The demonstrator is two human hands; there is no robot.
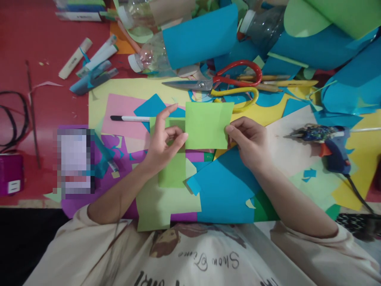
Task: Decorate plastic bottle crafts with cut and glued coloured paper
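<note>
A squarish sheet of light green paper (209, 125) is held up over the worktop. My right hand (251, 140) pinches its right edge between thumb and fingers. At the left edge is my left hand (165, 142), its thumb tip touching or very near the paper, the index finger raised and the fingers apart. Beneath the left hand lies a longer green paper piece (172, 171), partly covered by the hand. Behind the square rest scissors (208, 82) with one red and one yellow handle. A black-capped white pen (131, 118) lies to the left.
Plastic bottles (154, 55) wrapped in blue paper lie along the back. A glue gun (327, 139) with a cord is at right. Blue paper (229, 186) and scraps cover the front. A blurred-out phone (76, 163) and several markers (95, 59) are on the left.
</note>
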